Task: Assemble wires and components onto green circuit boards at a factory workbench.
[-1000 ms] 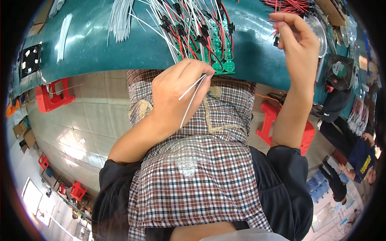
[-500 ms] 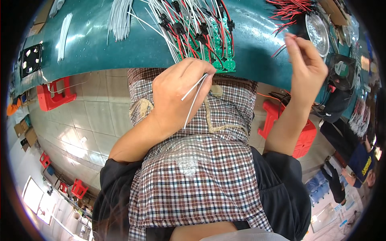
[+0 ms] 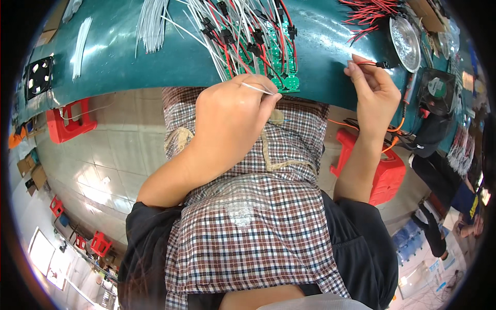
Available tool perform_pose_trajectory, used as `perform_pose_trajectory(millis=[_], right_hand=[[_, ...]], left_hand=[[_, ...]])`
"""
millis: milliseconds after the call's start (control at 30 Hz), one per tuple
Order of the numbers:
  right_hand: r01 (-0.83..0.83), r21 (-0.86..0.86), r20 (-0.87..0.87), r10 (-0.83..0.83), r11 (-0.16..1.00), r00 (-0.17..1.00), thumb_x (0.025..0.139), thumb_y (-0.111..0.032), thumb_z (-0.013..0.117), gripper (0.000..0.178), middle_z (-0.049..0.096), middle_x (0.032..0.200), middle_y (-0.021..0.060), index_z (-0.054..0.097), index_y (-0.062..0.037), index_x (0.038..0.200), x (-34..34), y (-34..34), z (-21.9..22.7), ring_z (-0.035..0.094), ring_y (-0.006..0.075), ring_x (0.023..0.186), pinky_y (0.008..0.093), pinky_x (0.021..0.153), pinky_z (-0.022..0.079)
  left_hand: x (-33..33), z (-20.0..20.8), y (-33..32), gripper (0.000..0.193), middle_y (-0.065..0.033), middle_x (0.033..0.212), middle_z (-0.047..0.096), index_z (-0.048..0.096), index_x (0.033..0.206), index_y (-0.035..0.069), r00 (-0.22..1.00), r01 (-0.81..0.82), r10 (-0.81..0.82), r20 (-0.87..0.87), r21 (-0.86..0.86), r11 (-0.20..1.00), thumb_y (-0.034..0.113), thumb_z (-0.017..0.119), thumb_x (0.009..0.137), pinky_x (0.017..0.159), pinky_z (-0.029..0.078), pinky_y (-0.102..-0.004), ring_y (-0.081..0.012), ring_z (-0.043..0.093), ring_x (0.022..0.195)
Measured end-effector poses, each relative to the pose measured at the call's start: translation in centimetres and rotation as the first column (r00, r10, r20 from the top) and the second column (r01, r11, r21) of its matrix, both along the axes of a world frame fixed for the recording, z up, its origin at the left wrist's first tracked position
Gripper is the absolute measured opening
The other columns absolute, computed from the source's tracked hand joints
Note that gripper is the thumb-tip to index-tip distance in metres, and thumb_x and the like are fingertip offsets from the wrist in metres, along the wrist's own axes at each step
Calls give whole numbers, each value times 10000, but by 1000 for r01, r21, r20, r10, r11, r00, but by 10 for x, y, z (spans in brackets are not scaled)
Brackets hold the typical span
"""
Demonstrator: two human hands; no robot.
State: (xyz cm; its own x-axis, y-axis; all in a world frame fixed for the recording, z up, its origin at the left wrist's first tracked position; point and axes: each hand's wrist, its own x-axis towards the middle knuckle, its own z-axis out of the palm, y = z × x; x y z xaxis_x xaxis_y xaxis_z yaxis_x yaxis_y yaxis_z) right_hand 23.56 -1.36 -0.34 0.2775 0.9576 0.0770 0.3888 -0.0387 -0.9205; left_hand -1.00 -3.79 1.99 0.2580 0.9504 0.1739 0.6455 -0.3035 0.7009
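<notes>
My left hand (image 3: pixel 232 116) is closed in a pinch at the table's front edge, with thin white wires (image 3: pixel 257 89) between thumb and fingers. Just beyond it lie green circuit boards (image 3: pixel 291 83), partly covered by a tangle of white, red and black wires with black connectors (image 3: pixel 227 36). Off to the right, my right hand (image 3: pixel 376 98) pinches a red-and-black lead (image 3: pixel 365 63) that ends in a black connector (image 3: pixel 382 64). This hand is raised near the table edge, apart from the boards.
White wire bundles (image 3: pixel 151 28) lie at the far left. At the far right are a pile of red-and-black leads (image 3: pixel 369 13), a round metal dish (image 3: pixel 405 44) and a handled tool with an orange cord (image 3: pixel 409 89). Black fans (image 3: pixel 436 92) stand at both sides. A red stool (image 3: pixel 387 178) is below.
My right hand has moved left and toward me, away from the red leads, and the lead's black connector now shows. In my left hand the white wires have turned, and less of them shows.
</notes>
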Motion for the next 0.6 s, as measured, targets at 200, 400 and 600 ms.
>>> perform_pose_trajectory(millis=[200,400,600], right_hand=[[56,-59,-92,-62,997,994,899,17,699,127,725,921,90,687,70,1014,-2,-2,-1,705,136,819,237,757,559],[-98,-112,-252,67,989,965,881,20,718,115,722,892,96,688,51,987,-24,-23,8,690,137,756,229,697,537],[-108,-132,-374,51,985,926,852,50,723,88,701,842,69,654,24,900,-54,-38,2,686,101,727,203,641,544]], left_hand=[[3,-2,6,123,-87,705,670,671,795,59,999,-28,27,-31,-29,999,147,757,799,551,521,-372,-265,665,616],[6,-5,7,213,-78,639,621,583,771,75,989,-27,32,-145,37,999,184,765,798,502,503,-368,-261,636,554],[7,-7,6,217,-72,627,610,560,804,80,982,-21,37,-185,88,996,186,748,815,478,491,-356,-240,625,525]])
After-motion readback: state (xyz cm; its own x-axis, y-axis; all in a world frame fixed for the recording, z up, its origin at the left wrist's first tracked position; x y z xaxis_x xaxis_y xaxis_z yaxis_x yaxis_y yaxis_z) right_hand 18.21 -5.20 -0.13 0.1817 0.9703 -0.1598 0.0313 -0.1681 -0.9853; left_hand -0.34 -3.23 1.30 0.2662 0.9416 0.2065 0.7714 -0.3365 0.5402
